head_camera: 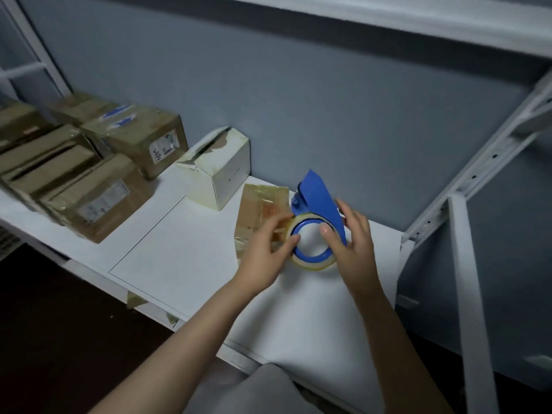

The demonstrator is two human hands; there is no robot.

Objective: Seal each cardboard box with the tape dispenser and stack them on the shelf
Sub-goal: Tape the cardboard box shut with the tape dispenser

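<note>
Above shelf (185,243), left hand (265,249) and right hand (352,243) hold tape dispenser (316,198).

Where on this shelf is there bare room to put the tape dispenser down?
Bare shelf lies between the brown boxes at left and the small flat box, in front of the white box. More lies along the front edge, below the tape dispenser. The left end is crowded.

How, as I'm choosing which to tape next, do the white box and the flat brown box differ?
The white box stands tall; the flat brown box lies low. The white box's top shows a dark gap; the flat brown box's top is shiny with tape. Both sit on the shelf.
</note>
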